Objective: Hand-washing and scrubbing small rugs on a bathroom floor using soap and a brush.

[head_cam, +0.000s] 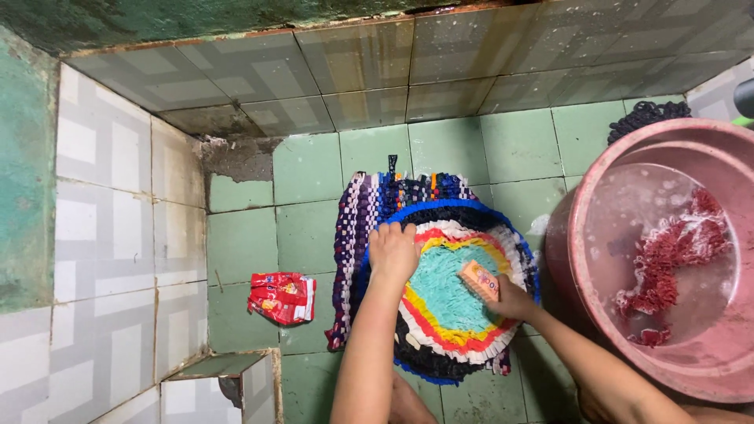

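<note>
Currently mid-scrub — left hand flat, pinning the round rag mat; right hand grips the brush on its teal centre. Outer rings look undone — another mat soaks in the pink tub.

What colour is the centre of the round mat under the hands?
Turquoise, ringed by yellow, red and white bands on the round mat; clearest in the head view.

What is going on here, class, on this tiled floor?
A person crouches over a round, multicoloured woven mat laid on the green tiled floor. The left hand presses flat on the mat while the right hand holds a scrubbing brush on its turquoise centre. Beside them, a pink basin holds soapy water and a red cloth.
</note>
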